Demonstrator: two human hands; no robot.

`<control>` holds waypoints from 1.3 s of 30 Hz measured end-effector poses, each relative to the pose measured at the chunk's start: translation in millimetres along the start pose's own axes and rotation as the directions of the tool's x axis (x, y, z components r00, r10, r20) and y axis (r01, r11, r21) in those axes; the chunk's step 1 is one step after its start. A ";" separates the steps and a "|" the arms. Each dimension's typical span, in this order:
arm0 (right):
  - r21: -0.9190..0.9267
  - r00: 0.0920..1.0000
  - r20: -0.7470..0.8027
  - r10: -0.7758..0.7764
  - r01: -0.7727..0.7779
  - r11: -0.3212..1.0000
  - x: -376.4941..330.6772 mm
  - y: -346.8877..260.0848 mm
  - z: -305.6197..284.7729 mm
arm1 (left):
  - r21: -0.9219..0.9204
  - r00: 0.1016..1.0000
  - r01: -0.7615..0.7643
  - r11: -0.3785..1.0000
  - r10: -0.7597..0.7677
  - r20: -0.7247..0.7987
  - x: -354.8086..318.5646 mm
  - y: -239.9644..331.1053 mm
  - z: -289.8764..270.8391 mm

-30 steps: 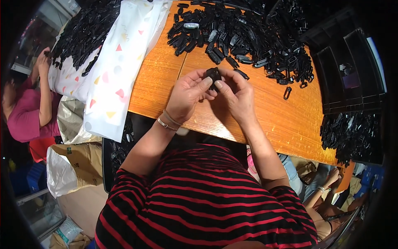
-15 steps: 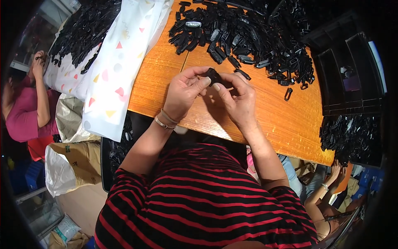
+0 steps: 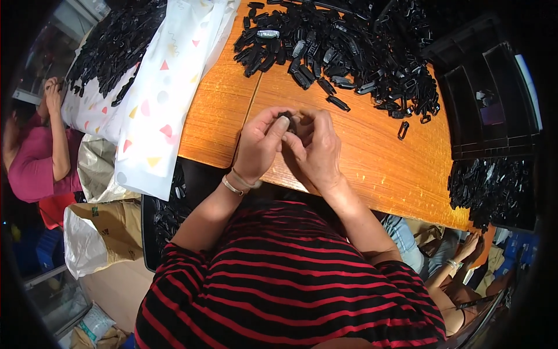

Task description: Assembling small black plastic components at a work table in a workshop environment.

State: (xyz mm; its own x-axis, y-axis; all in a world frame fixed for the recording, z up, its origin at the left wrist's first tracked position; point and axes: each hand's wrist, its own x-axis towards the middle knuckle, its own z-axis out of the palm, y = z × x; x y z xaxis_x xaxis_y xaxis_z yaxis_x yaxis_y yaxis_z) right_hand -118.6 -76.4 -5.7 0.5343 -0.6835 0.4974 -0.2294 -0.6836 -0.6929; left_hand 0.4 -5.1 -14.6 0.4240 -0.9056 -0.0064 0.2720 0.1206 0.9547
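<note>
- Both hands have closed tighter round the small black plastic part (image 3: pixel 289 120) since earlier.
- Left hand (image 3: pixel 260 145) fingers and right hand (image 3: pixel 315 148) fingers pinch it together, just near of the black parts pile (image 3: pixel 349 46) on the wooden surface (image 3: pixel 372 157).

A small black plastic clip (image 3: pixel 289 120), mostly hidden, sits pinched between both hands' fingertips.

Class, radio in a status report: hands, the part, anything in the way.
Left hand and right hand both pinching one small black part. Heap of black parts lies beyond, apart. Nothing blocking.

White plastic bag (image 3: pixel 87 250) w/ brown cardboard box (image 3: pixel 113 224), floor lower left.
</note>
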 end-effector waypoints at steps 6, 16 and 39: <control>0.113 0.985 0.163 0.049 -0.068 0.991 -15.0 -6.2 13.5 | 0.013 0.990 -0.066 0.998 0.064 0.125 -0.8 1.6 -6.2; 0.125 0.850 0.523 0.065 -0.152 0.980 2.6 -7.9 5.8 | 0.609 0.964 0.193 0.770 -0.265 0.031 -55.5 63.9 -96.8; -0.500 0.943 0.211 0.256 -0.121 0.858 37.0 39.5 -62.2 | 0.960 0.871 -0.167 0.225 0.490 0.036 114.4 5.9 -75.4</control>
State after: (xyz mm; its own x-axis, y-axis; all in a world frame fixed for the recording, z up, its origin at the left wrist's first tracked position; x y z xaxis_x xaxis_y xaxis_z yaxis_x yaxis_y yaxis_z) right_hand -158.5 -144.6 17.8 0.6170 -0.7658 0.1812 -0.6680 -0.6314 -0.3939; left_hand 115.6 -77.3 -32.1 0.4715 -0.7442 0.4731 -0.8385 -0.2122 0.5018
